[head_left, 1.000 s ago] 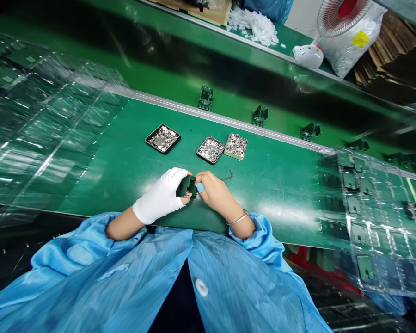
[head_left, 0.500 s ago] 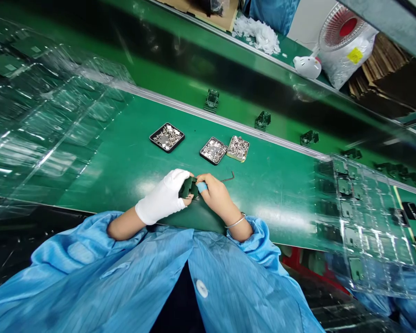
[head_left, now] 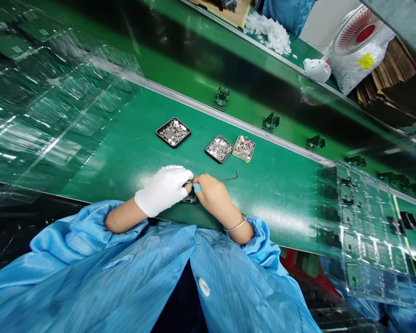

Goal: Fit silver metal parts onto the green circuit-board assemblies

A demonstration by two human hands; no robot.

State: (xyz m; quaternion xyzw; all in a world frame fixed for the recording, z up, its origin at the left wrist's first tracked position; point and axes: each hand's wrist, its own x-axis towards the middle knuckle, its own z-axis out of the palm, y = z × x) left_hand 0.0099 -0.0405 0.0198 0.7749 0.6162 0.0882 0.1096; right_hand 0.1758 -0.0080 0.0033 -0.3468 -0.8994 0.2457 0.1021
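Note:
A small green circuit board assembly (head_left: 190, 198) is at the front of the green bench, mostly covered by both hands. My left hand (head_left: 165, 188), in a white glove with bare fingertips, is closed on it from the left. From the right, my right hand (head_left: 211, 192) pinches at the board's upper edge, with blue tape round one finger; whether a small part is between those fingertips is hidden. Just beyond my right hand lies a thin L-shaped hex key (head_left: 230, 177). Farther up are a black tray (head_left: 174, 144) and a second tray (head_left: 208, 155), both holding small shiny metal parts.
A yellowish tray (head_left: 247, 160) of metal parts touches the second one. Clear plastic blister trays stand at left (head_left: 55, 129) and right (head_left: 367, 231). Several board assemblies (head_left: 222, 98) sit along the strip behind a metal rail (head_left: 194, 104). A fan (head_left: 358, 32) stands at the back right.
My left hand has turned over the board, which now sits lower and shows less. My right fingertips have come in closer to it. The view has shifted slightly.

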